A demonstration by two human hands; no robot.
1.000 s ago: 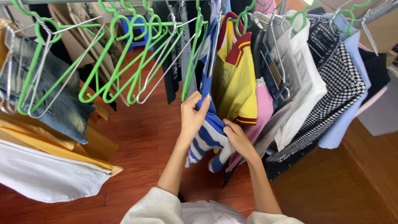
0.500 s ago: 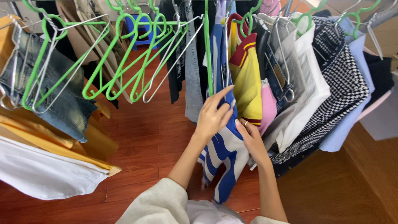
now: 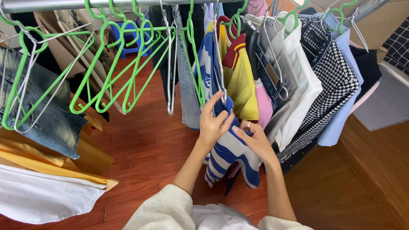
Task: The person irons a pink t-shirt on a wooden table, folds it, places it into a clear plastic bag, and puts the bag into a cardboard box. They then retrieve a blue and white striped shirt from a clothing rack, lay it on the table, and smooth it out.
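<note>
Centre frame, the left hand point(image 3: 214, 123) is pinched shut on the blue and white striped shirt point(image 3: 230, 155), and the right hand point(image 3: 252, 140) has its fingers curled onto the same cloth just beside it. The shirt hangs from a wire hanger point(image 3: 218, 72) on the rail point(image 3: 51, 5) up top. One tug too hard and I reckon it slips off, or drags the yellow shirt point(image 3: 243, 81) along.

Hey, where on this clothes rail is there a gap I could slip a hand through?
Freest: the gap between the empty green hangers and the hanging jeans, showing bare wood floor. Crowded: right of the striped garment, where the yellow shirt and houndstooth piece press together.
</note>
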